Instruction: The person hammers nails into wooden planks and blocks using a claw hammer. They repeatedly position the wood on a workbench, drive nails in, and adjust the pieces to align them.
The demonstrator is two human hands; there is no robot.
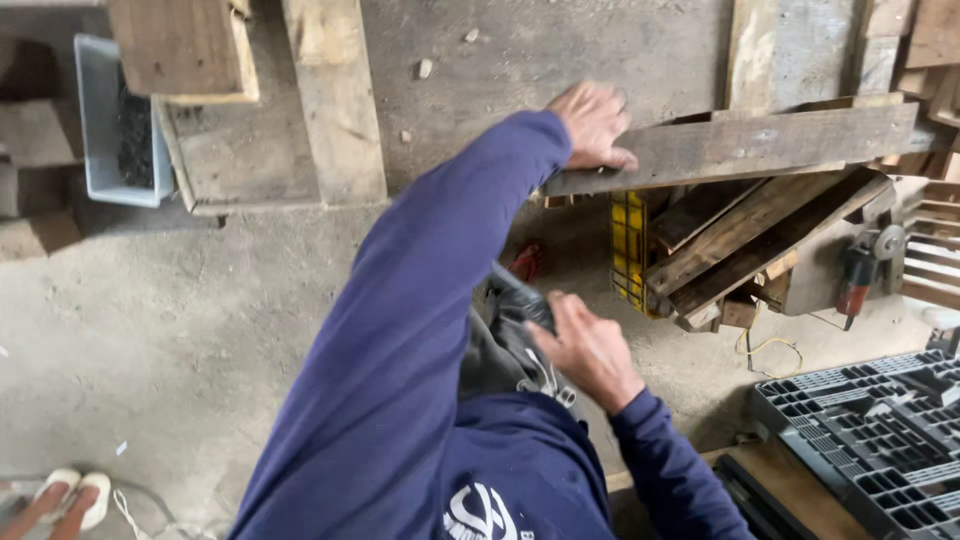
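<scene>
My left hand (594, 122) reaches forward in a dark blue sleeve and grips the near end of a long weathered wooden plank (760, 145). Its fingers lie over the plank's top and the thumb presses on its front face. The plank rests on a pile of crossed boards (760, 240). My right hand (588, 350) is at my waist, against a grey pouch (495, 355) with a black flap (522, 303). Its fingertips are tucked in and hidden. Small metal clips (547, 383) hang just below it.
A grey plastic bin (92, 120) of dark small pieces stands at the far left beside thick timber blocks (335, 100). A yellow crate (628, 250) sits under the boards. A red-and-black angle grinder (860, 275) and a black plastic pallet (880, 430) are on the right.
</scene>
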